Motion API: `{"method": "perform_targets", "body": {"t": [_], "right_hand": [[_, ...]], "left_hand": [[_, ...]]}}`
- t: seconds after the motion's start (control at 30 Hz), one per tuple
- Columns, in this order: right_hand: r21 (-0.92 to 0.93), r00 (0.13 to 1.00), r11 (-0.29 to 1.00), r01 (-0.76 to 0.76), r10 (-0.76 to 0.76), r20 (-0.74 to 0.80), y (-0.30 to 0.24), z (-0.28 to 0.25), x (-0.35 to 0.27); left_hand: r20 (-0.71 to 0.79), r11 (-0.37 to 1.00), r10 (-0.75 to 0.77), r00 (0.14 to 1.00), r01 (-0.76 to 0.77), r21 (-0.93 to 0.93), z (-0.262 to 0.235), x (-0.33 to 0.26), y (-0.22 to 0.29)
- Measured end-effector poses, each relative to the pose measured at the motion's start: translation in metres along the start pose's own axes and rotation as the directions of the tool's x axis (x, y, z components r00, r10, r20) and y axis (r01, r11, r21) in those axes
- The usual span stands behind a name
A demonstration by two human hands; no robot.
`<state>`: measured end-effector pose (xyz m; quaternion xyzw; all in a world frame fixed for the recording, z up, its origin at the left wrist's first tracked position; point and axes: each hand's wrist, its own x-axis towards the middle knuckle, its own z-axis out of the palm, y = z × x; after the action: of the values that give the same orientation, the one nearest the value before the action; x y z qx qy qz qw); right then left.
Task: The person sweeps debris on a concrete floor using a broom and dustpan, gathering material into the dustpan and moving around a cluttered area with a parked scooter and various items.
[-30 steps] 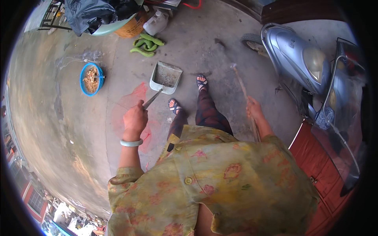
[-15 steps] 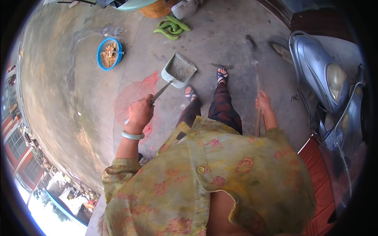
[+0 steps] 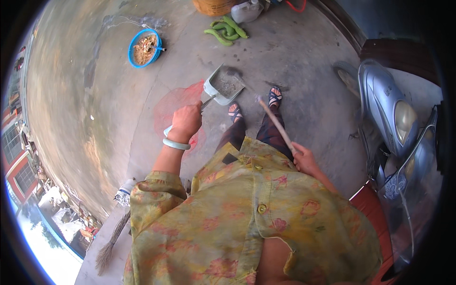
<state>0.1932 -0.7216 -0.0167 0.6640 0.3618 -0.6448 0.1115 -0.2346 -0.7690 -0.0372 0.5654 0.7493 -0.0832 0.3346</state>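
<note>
My left hand [image 3: 186,118] is closed round the handle of a pale grey-green dustpan [image 3: 207,89], which sits low over the floor with grey dirt in its pan. My right hand [image 3: 305,159] grips a long-handled tool [image 3: 278,124] with a wooden shaft. Its thin far part slants up and left to the dustpan, where a dark, blurred end shows over the pan; what kind of head it has I cannot tell. Under my left forearm a red mesh net [image 3: 166,111] lies on the floor, partly hidden.
Green gourds [image 3: 227,29] lie ahead, near a clear plastic jug [image 3: 247,11] and an orange tub [image 3: 213,5]. Left of them stands a blue basin [image 3: 130,54] of scraps. A blue-grey scooter [image 3: 384,102] is parked at right. A straw broom [image 3: 113,243] lies lower left.
The long-handled tool has swung left from beside my right leg, its far end now over the dustpan. My right hand has moved slightly left and lower; the view has shifted a little.
</note>
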Motion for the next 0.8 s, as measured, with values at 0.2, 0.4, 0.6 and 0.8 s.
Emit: {"method": "perform_targets", "body": {"t": [0.2, 0.4, 0.6, 0.8], "right_hand": [[-0.010, 0.973, 0.989, 0.146, -0.145, -0.182, -0.042, 0.001, 0.066], [-0.179, 0.985, 0.982, 0.060, -0.087, -0.148, -0.053, 0.056, 0.089], [-0.259, 0.993, 0.960, 0.106, -0.088, 0.077, -0.065, 0.065, 0.048], [-0.298, 0.965, 0.921, 0.252, -0.214, 0.155, -0.059, 0.054, 0.028]], "left_hand": [[0.011, 0.989, -0.127, 0.992, 0.127, -0.069, 0.002, -0.024, -0.022], [-0.064, 0.971, -0.223, 0.973, 0.215, -0.108, 0.011, -0.031, -0.046], [-0.080, 0.968, -0.217, 0.973, 0.204, -0.143, 0.012, -0.017, -0.053], [-0.100, 0.969, -0.217, 0.971, 0.201, -0.147, 0.015, -0.018, -0.052]]}}
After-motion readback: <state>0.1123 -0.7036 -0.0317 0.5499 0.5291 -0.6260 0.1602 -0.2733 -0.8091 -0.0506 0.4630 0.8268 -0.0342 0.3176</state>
